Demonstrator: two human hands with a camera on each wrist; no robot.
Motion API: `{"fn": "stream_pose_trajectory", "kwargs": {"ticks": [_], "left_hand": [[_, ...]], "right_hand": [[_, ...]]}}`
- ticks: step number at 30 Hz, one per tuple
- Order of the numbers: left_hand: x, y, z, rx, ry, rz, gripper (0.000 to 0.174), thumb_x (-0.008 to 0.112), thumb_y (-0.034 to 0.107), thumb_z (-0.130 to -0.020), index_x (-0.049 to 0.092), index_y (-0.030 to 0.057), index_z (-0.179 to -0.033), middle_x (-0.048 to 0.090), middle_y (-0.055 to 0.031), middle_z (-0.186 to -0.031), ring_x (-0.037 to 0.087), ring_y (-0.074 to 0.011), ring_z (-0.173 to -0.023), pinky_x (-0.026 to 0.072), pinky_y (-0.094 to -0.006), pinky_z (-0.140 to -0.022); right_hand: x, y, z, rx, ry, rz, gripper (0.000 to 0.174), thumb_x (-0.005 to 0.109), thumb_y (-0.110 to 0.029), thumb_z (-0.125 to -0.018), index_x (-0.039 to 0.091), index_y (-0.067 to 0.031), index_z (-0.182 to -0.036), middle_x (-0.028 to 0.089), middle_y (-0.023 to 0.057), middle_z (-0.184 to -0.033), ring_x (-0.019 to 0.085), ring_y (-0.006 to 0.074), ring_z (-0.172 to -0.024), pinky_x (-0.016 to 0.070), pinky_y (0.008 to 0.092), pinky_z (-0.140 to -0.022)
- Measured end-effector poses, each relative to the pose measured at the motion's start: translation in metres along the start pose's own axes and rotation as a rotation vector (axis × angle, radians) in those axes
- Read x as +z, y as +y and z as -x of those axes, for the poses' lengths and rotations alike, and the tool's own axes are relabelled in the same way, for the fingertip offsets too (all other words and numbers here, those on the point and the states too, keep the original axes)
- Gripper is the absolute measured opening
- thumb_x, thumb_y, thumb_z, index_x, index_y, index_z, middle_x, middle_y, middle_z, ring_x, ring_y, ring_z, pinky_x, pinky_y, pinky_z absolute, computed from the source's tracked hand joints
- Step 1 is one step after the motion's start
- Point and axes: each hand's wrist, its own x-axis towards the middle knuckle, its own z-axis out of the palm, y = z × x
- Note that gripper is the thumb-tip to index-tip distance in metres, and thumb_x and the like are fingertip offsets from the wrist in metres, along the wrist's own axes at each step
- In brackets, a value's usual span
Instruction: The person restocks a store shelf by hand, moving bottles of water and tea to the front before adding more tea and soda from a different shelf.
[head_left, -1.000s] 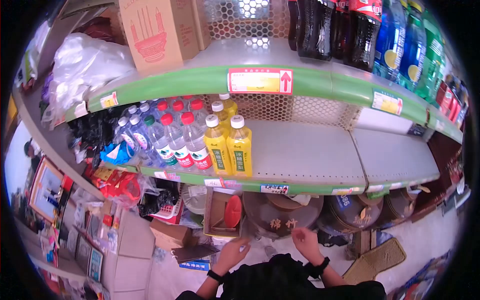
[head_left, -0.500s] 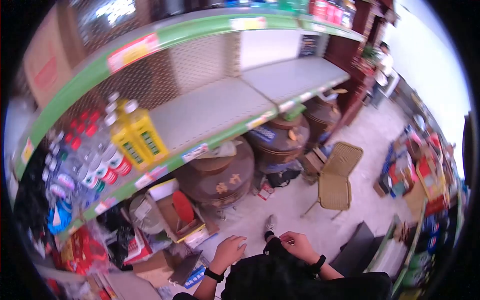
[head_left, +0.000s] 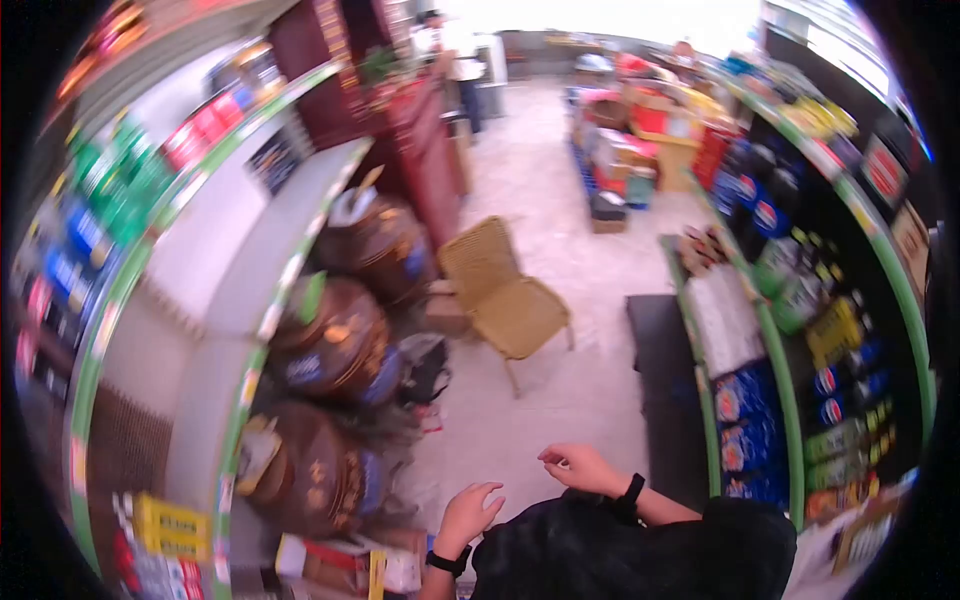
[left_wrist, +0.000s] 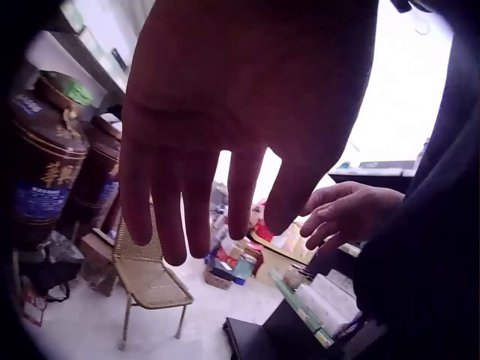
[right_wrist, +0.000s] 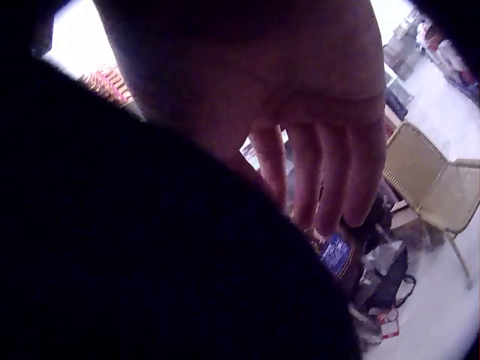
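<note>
My left hand (head_left: 468, 515) is held in front of my body, low in the head view. Its fingers hang loosely with nothing in them, as the left wrist view also shows. To its right, my right hand (head_left: 585, 470) is raised before the dark clothing, fingers relaxed and holding nothing. In the right wrist view a dark sleeve covers much of the picture, and the fingers (right_wrist: 337, 176) dangle below the palm. Ahead of both hands a woven tan chair (head_left: 505, 290) stands on the pale floor.
Large brown jars (head_left: 335, 340) line the left side below a green-edged shelf (head_left: 225, 380). Bottles of yellow drink (head_left: 172, 528) sit at its near end. Stocked shelves (head_left: 785, 400) run along the right, beside a dark board (head_left: 660, 390). Boxes (head_left: 630, 140) are heaped farther off, where a person (head_left: 465, 80) stands.
My view has swung right from the drink shelf to the aisle with the chair. Both hands stay in front of my body, empty throughout.
</note>
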Motion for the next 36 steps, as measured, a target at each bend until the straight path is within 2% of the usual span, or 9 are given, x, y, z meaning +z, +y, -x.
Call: {"fn": "stream_pose_trajectory", "kwargs": {"ticks": [3, 7, 13, 16, 22, 25, 28, 31, 36], "left_hand": [[0.028, 0.045, -0.074, 0.129, -0.131, -0.045, 0.033, 0.068, 0.030, -0.095, 0.071, 0.0092, -0.121, 0.072, -0.0169, -0.117, 0.067, -0.0361, -0.109, 0.0538, -0.0434, -0.093], [0.074, 0.117, -0.164, 0.287, -0.224, -0.030, 0.033, 0.068, 0.030, -0.095, 0.071, 0.0087, -0.121, 0.071, -0.0170, -0.117, 0.068, -0.0371, -0.105, 0.0540, -0.0438, -0.091], [0.145, 0.243, -0.265, 0.505, -0.441, -0.016, 0.035, 0.068, 0.027, -0.095, 0.069, 0.0079, -0.125, 0.071, -0.0161, -0.110, 0.069, -0.0350, -0.093, 0.0556, -0.0410, -0.082], [0.181, 0.301, -0.291, 0.620, -0.564, 0.043, 0.036, 0.069, 0.024, -0.095, 0.068, 0.0080, -0.128, 0.071, -0.0156, -0.111, 0.070, -0.0312, -0.094, 0.0559, -0.0379, -0.079], [0.245, 0.408, -0.334, 0.857, -0.784, 0.357, 0.043, 0.073, 0.008, -0.092, 0.064, 0.0046, -0.134, 0.069, -0.0124, -0.123, 0.071, -0.0229, -0.104, 0.0565, -0.0352, -0.089], [0.264, 0.469, -0.346, 0.876, -0.898, 0.512, 0.047, 0.073, 0.009, -0.091, 0.061, 0.0031, -0.136, 0.066, -0.0173, -0.123, 0.068, -0.0290, -0.107, 0.0553, -0.0362, -0.091], [0.284, 0.525, -0.360, 1.086, -0.842, 0.577, 0.052, 0.073, 0.010, -0.090, 0.058, 0.0031, -0.139, 0.063, -0.0177, -0.129, 0.065, -0.0301, -0.113, 0.0536, -0.0372, -0.094], [0.294, 0.579, -0.369, 1.100, -0.855, 0.540, 0.058, 0.073, 0.007, -0.090, 0.054, 0.0019, -0.144, 0.057, -0.0155, -0.139, 0.055, -0.0245, -0.131, 0.0483, -0.0375, -0.106], [0.338, 0.636, -0.381, 1.249, -0.615, 0.581, 0.052, 0.071, 0.005, -0.088, 0.056, -0.0005, -0.138, 0.057, -0.0224, -0.137, 0.055, -0.0384, -0.127, 0.0461, -0.0453, -0.106]], "right_hand": [[-0.063, 0.034, 0.024, 0.091, 0.203, -0.054, 0.025, 0.065, -0.016, -0.095, 0.070, -0.0013, -0.114, 0.076, 0.0169, -0.097, 0.075, 0.0293, -0.092, 0.0584, 0.0396, -0.084], [-0.145, 0.079, 0.061, 0.226, 0.457, -0.105, 0.024, 0.065, -0.016, -0.095, 0.072, -0.0013, -0.112, 0.076, 0.0167, -0.097, 0.075, 0.0273, -0.090, 0.0594, 0.0382, -0.083], [-0.242, 0.103, 0.126, 0.326, 0.800, -0.134, 0.022, 0.066, -0.011, -0.095, 0.072, 0.0007, -0.112, 0.076, 0.0160, -0.100, 0.075, 0.0247, -0.092, 0.0600, 0.0353, -0.083], [-0.269, 0.097, 0.160, 0.403, 0.969, -0.195, 0.021, 0.066, -0.009, -0.094, 0.071, 0.0007, -0.113, 0.076, 0.0140, -0.103, 0.074, 0.0211, -0.094, 0.0589, 0.0336, -0.084], [-0.276, 0.106, 0.202, 0.444, 1.312, -0.140, 0.024, 0.065, -0.005, -0.095, 0.068, -0.0009, -0.119, 0.074, 0.0094, -0.107, 0.072, 0.0184, -0.094, 0.0583, 0.0311, -0.081], [-0.274, 0.108, 0.208, 0.459, 1.437, -0.193, 0.031, 0.064, -0.002, -0.096, 0.063, -0.0019, -0.127, 0.071, 0.0106, -0.118, 0.070, 0.0178, -0.102, 0.0574, 0.0306, -0.085], [-0.275, 0.106, 0.204, 0.459, 1.539, -0.239, 0.035, 0.062, 0.000, -0.097, 0.060, -0.0015, -0.131, 0.067, 0.0115, -0.126, 0.067, 0.0182, -0.113, 0.0561, 0.0313, -0.091], [-0.287, 0.110, 0.194, 0.462, 1.637, -0.126, 0.036, 0.062, 0.000, -0.096, 0.060, -0.0019, -0.131, 0.067, 0.0113, -0.123, 0.068, 0.0193, -0.114, 0.0562, 0.0322, -0.092], [-0.330, 0.115, 0.174, 0.497, 1.721, -0.083, 0.044, 0.062, 0.004, -0.092, 0.057, -0.0006, -0.135, 0.062, 0.0155, -0.128, 0.067, 0.0262, -0.117, 0.0572, 0.0331, -0.094]]}}
